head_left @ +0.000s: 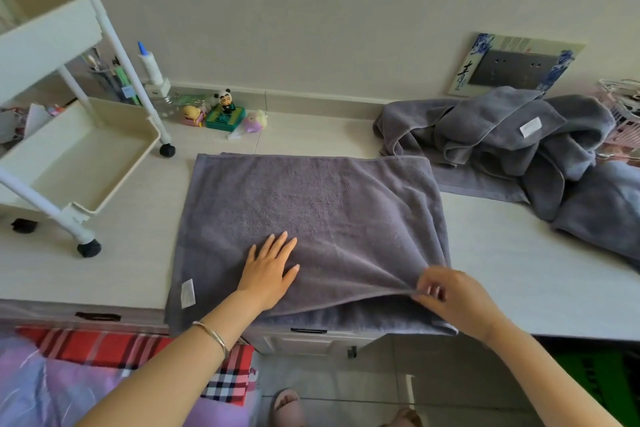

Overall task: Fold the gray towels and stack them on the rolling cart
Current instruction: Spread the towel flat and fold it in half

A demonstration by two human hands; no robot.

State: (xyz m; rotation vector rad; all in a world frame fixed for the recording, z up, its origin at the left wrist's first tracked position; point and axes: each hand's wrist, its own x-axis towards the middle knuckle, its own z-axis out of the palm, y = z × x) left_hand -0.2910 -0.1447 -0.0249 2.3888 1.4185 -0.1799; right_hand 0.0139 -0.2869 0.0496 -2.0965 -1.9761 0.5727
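A gray towel (311,204) lies spread on the white counter (519,260), its near edge hanging over the front. My left hand (270,270) presses flat on the towel's near middle, fingers straight. My right hand (450,298) pinches the top layer at the near right edge and lifts it slightly. A heap of unfolded gray towels (502,139) lies at the back right. The white rolling cart (86,156) stands on the counter at the left, its lower tray holding nothing.
Small toy figures (225,111) and a white bottle (150,66) stand by the wall behind the cart. A pink hanger rack (623,114) sits at the far right. A plaid cloth (138,354) lies below the counter's front edge.
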